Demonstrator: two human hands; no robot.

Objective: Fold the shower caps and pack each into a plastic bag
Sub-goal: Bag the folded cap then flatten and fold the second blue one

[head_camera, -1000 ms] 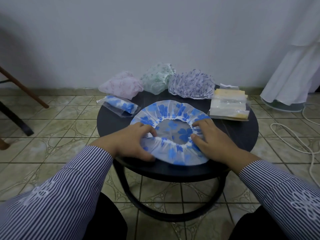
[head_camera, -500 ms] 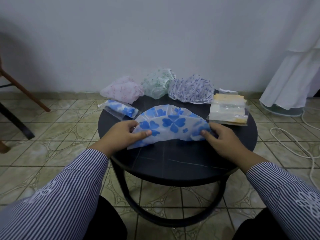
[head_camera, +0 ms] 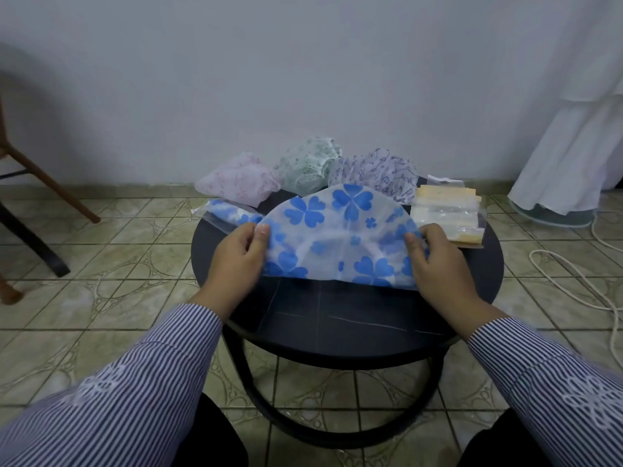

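A white shower cap with blue flowers [head_camera: 337,230] is folded into a half circle and held up off the round black table [head_camera: 347,318], its straight edge low. My left hand [head_camera: 236,257] pinches its left corner and my right hand [head_camera: 435,257] pinches its right corner. Behind it lie a pink cap [head_camera: 239,183], a green-print cap [head_camera: 308,166] and a purple-print cap [head_camera: 377,173]. A bagged blue cap [head_camera: 229,214] lies at the table's left. A stack of plastic bags [head_camera: 448,214] sits at the right.
A wooden chair leg [head_camera: 47,183] and a dark frame stand on the tiled floor at the left. White fabric [head_camera: 573,156] hangs at the right over a round base. A white cord [head_camera: 573,274] loops on the floor beside the table.
The cap lay flat and open on the table. I folded its near half over onto the far half, then raised the half circle off the tabletop by its two corners.
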